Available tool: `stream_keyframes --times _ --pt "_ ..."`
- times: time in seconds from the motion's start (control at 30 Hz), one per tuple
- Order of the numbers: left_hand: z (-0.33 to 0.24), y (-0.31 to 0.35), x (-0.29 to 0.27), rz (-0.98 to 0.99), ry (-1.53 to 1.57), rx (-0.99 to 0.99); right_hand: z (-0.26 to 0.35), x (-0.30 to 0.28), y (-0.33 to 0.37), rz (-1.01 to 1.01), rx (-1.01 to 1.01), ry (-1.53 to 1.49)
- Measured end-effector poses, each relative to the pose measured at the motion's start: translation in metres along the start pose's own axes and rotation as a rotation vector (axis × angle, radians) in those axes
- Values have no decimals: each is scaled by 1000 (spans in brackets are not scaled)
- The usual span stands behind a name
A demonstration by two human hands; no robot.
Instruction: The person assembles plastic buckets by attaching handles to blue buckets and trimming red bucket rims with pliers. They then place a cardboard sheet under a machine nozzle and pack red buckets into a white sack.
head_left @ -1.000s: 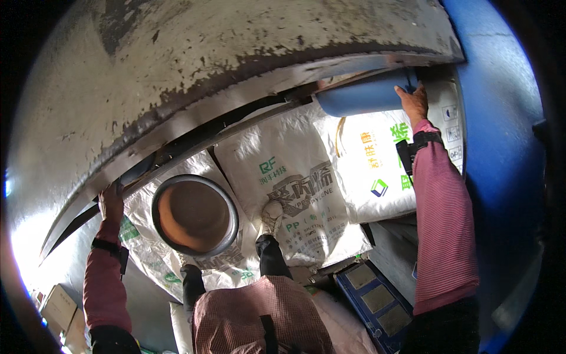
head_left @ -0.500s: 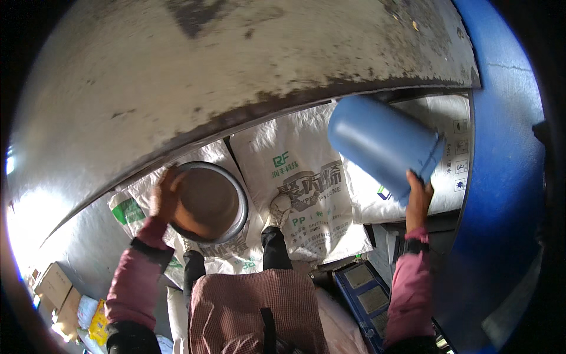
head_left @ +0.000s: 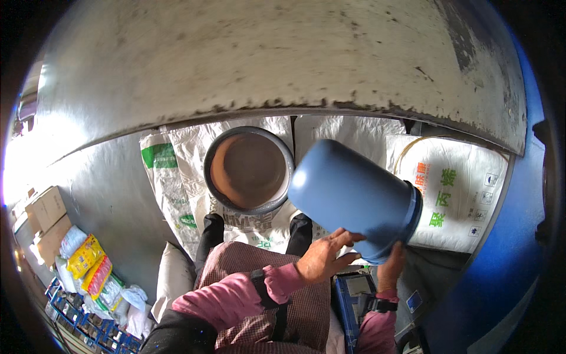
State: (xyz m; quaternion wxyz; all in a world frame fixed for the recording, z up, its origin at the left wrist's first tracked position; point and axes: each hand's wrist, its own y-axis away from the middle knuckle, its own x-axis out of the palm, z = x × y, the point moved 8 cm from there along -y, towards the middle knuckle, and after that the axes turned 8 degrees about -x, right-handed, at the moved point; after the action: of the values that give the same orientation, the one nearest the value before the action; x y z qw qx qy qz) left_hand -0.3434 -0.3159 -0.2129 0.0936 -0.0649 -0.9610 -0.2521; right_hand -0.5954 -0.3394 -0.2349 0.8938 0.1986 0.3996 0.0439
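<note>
A blue plastic bucket (head_left: 354,194) is tilted on its side over the white sacks, its closed end toward the upper left. My right hand (head_left: 390,266) grips it at the rim, on the lower right. Beside it my left hand (head_left: 330,255) reaches across from the left. Its fingers are stretched out and apart, with the tips at the bucket's lower side; firm contact is hard to make out. Left of the bucket stands a round dark-rimmed tub (head_left: 250,171), its inside brownish. The bucket's opening faces away, so its inside is hidden.
White printed woven sacks (head_left: 454,194) lie beneath. A worn pale panel (head_left: 283,65) spans the far side, and a blue wall (head_left: 501,253) stands at right. At lower left are cardboard boxes (head_left: 47,209) and colourful bags (head_left: 97,265). A blue crate (head_left: 348,307) sits near my right forearm.
My left hand has left the tub and crossed right to the bucket. The bucket has come nearer and lower, still in my right hand. My view has shifted too.
</note>
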Motion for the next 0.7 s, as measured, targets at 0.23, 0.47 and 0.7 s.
stream_keyframes --times 0.23,0.47,0.7 --pt "37 17 -69 -485 335 -383 140 112 52 361 -368 77" --pt "54 79 -149 -504 219 -344 221 150 92 451 -864 277" --pt "117 128 -195 -592 703 -323 278 162 135 725 -1227 605"
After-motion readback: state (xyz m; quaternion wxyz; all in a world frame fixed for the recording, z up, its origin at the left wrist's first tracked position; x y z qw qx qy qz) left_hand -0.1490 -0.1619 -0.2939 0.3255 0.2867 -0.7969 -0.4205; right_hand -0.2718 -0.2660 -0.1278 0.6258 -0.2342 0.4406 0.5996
